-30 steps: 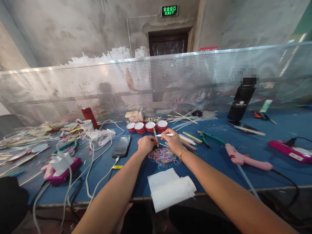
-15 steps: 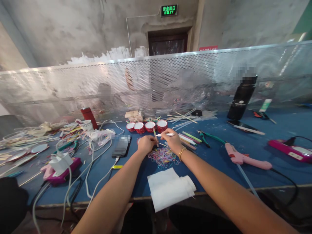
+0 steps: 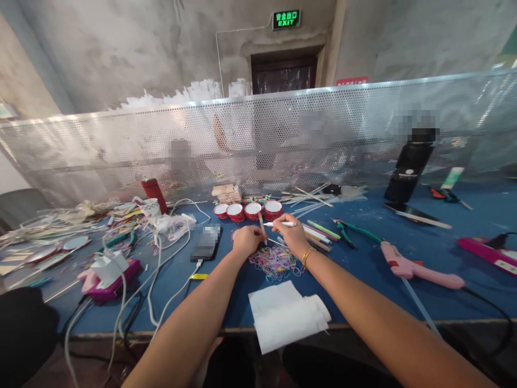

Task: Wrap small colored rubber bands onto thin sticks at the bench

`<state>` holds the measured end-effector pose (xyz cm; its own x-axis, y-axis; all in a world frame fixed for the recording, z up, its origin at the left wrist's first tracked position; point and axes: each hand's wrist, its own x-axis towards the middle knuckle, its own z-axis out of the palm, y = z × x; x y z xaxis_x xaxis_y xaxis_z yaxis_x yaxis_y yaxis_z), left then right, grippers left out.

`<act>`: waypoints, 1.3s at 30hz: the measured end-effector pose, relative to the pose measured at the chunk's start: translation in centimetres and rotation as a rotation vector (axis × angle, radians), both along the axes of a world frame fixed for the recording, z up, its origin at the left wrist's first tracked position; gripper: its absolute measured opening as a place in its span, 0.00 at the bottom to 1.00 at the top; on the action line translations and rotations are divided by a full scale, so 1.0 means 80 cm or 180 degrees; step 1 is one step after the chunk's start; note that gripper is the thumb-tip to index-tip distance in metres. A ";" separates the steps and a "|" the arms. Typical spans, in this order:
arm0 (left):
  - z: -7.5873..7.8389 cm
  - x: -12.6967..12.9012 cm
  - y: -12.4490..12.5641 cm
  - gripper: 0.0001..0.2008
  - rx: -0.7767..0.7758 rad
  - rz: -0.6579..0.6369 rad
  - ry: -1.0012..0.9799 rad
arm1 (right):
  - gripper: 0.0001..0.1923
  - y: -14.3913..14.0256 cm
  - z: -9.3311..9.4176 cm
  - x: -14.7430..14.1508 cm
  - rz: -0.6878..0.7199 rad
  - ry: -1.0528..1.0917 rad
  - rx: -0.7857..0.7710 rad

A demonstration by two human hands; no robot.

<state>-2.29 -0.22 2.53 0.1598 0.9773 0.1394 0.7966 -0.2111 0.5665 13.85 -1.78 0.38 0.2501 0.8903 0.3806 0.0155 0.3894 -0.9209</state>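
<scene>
My left hand point(image 3: 247, 240) is closed on a small flat wooden stick point(image 3: 263, 229), held upright, with a green patch near its top. In my right hand point(image 3: 291, 233) a white marker pen point(image 3: 279, 224) is gripped, its tip pointing left at the stick. Whether the tip touches the stick I cannot tell. Below both hands lies a heap of coloured rubber bands point(image 3: 277, 262). Just behind them stands a row of several small red drum-like tubs point(image 3: 253, 211) with white tops. More markers point(image 3: 317, 233) lie to the right of my right hand.
A folded white cloth point(image 3: 288, 318) lies at the front edge. Left are a phone point(image 3: 206, 243), white cables and a purple power strip point(image 3: 115, 280). Right are green-handled pliers point(image 3: 357, 230), a pink glue gun point(image 3: 418, 268) and a black bottle point(image 3: 410, 170). A perforated metal screen point(image 3: 242, 140) stands behind.
The whole view has shifted slightly, so things appear a little further right. Both hands keep their grips on the stick and the marker, nearly unmoved relative to the table.
</scene>
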 end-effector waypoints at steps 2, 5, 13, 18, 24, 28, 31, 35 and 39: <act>0.000 0.000 -0.002 0.08 -0.0023 0.0007 -0.0004 | 0.09 -0.001 0.000 0.000 0.0023 0.0005 -0.0011; -0.001 -0.001 -0.003 0.07 -0.0056 -0.0012 -0.0081 | 0.10 -0.002 0.000 -0.001 0.0037 0.0019 -0.0011; 0.001 0.000 -0.007 0.08 -0.0156 0.0039 -0.0092 | 0.11 -0.005 0.002 -0.002 -0.0030 -0.0020 -0.0025; -0.001 0.001 -0.008 0.08 -0.0097 0.0021 -0.0090 | 0.10 -0.003 0.000 0.001 -0.0067 0.0018 -0.0003; -0.005 0.000 -0.006 0.08 -0.0070 -0.0026 -0.0120 | 0.10 -0.003 -0.001 -0.001 -0.0027 0.0042 -0.0056; -0.006 0.000 -0.006 0.09 -0.0067 -0.0036 -0.0109 | 0.11 -0.002 -0.001 0.000 -0.0049 0.0043 -0.0062; -0.005 0.000 -0.008 0.09 -0.0040 -0.0023 -0.0082 | 0.12 0.000 -0.004 0.001 -0.0042 0.0026 -0.0028; -0.002 0.000 -0.010 0.09 -0.0062 -0.0031 -0.0061 | 0.12 0.001 -0.007 0.002 -0.0019 0.0015 -0.0044; -0.002 0.000 -0.010 0.09 -0.0024 -0.0050 -0.0061 | 0.12 0.002 -0.007 0.002 -0.0037 0.0019 -0.0052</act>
<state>-2.29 -1.03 2.36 0.1726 0.9757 0.1351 0.7821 -0.2191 0.5833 14.02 -1.66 -0.22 0.2627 0.8934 0.3644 0.0144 0.3740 -0.9273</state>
